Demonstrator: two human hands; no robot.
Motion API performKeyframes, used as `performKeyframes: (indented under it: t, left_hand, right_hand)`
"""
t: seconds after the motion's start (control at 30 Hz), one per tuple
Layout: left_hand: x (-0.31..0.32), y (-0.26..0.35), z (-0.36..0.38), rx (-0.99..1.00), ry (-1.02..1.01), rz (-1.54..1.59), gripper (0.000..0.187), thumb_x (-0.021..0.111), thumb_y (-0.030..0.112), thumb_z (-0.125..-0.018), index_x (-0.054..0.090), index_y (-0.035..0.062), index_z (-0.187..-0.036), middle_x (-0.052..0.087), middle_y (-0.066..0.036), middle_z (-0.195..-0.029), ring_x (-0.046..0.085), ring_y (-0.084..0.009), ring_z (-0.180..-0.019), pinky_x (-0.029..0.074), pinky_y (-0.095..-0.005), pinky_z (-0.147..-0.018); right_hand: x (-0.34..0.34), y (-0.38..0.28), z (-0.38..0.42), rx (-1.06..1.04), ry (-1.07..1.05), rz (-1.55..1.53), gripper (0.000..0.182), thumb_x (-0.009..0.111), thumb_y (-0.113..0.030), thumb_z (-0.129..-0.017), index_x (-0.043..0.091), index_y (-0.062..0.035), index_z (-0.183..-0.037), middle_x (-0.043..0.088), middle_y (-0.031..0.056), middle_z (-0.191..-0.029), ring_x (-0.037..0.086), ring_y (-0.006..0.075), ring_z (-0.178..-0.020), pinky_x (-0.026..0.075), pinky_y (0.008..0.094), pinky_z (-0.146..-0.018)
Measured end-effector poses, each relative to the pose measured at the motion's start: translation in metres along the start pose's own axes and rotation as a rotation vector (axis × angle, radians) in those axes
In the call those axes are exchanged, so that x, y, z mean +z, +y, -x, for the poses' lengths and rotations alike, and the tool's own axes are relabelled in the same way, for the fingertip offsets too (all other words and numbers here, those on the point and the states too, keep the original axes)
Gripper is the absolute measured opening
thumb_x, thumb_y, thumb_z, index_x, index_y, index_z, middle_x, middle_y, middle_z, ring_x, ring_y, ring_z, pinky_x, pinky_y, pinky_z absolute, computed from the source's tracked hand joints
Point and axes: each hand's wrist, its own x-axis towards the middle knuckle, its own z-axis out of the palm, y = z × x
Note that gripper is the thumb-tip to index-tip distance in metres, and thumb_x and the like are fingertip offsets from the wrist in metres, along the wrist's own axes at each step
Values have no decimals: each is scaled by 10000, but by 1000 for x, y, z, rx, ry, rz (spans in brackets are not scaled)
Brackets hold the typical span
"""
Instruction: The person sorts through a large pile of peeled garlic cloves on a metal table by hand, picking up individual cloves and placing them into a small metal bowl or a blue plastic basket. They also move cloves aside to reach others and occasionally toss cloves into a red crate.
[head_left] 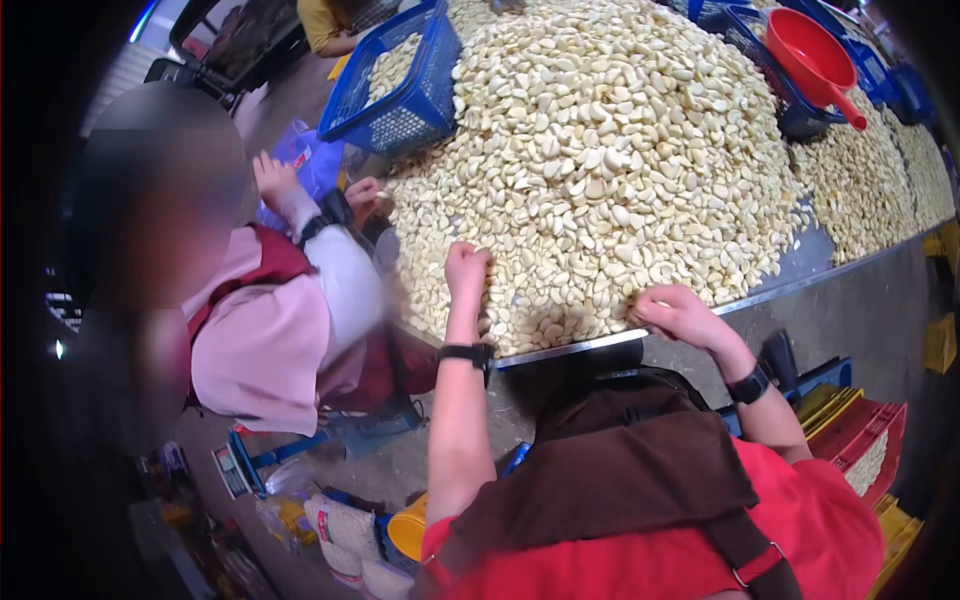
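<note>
Both hands at the near edge of a heap of pale pieces (620,170), perhaps split beans.
The left hand (467,270) is curled closed over the pieces; the right hand (678,313) has its grip drawn together by the metal rim (590,343); I can't tell if either holds one. The heap covers much of the worktop (803,258), hemmed by a blue basket (408,112) and a red scoop (808,52), with a co-worker (265,350) close at the left.
</note>
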Motion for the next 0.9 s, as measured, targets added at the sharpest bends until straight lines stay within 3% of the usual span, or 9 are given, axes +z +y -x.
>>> performKeyframes:
  t: [0.07,0.5,0.6,0.67,0.7,0.73,0.8,0.83,0.9]
  left_hand:
    - [-12,28,28,-160,-135,727,140,614,76,-810,516,76,-910,518,6,-687,498,-71,-559,369,-204,-453]
    - [52,150,144,445,-396,882,219,516,15,-843,452,28,-1052,529,-117,-1072,502,-175,-989,394,-319,-940]
    - [81,165,153,588,-543,795,223,523,19,-839,456,24,-1051,525,-175,-1174,452,-250,-1183,348,-355,-1008]
    - [101,181,163,709,-666,656,226,522,18,-839,456,20,-1055,490,-214,-1270,293,-309,-1347,286,-379,-1063]
    - [115,187,165,743,-758,655,218,527,18,-847,456,19,-1054,471,-220,-1305,186,-319,-1396,257,-386,-1079]
    - [123,199,172,781,-796,660,218,527,18,-847,456,19,-1054,471,-220,-1305,186,-319,-1396,257,-386,-1079]
    - [134,221,187,607,-963,796,206,531,20,-860,457,24,-1052,449,-222,-1333,181,-315,-1398,223,-394,-1097]
    - [144,230,193,621,-888,855,204,539,16,-862,458,34,-1048,558,-190,-1165,456,-273,-1226,389,-351,-977]
    - [146,251,190,473,-967,841,211,545,10,-854,458,35,-1044,580,-151,-1036,527,-225,-1025,435,-313,-848]
  right_hand:
    - [15,6,-14,192,-127,-650,222,528,-188,-925,621,9,-885,547,19,-633,503,101,-545,387,247,-437]
    - [37,-25,-23,226,123,-1250,443,369,-518,-958,508,-160,-1178,581,28,-1077,575,144,-923,485,318,-726]
    - [34,40,-36,-148,177,-1665,374,448,-412,-962,514,-122,-1191,569,36,-1085,559,147,-968,477,299,-813]
    - [14,37,-14,-49,332,-1723,320,500,-322,-949,531,-98,-1177,569,41,-1075,562,145,-966,472,297,-841]
    - [6,22,10,-129,550,-1140,300,510,-281,-937,543,-83,-1160,576,52,-1064,569,154,-971,472,297,-849]
    - [-5,35,6,-156,435,-1748,283,517,-276,-929,553,-83,-1132,584,58,-1045,577,174,-958,472,302,-850]
    - [-25,43,29,-87,550,-1730,277,502,-292,-931,553,-80,-1101,582,62,-984,577,176,-899,492,316,-805]
    - [-41,52,41,-111,560,-1729,277,502,-292,-931,553,-80,-1101,582,62,-984,577,176,-899,492,316,-805]
    - [-83,78,53,-109,666,-1861,267,471,-312,-938,548,-79,-1044,569,70,-916,572,176,-823,510,341,-743]
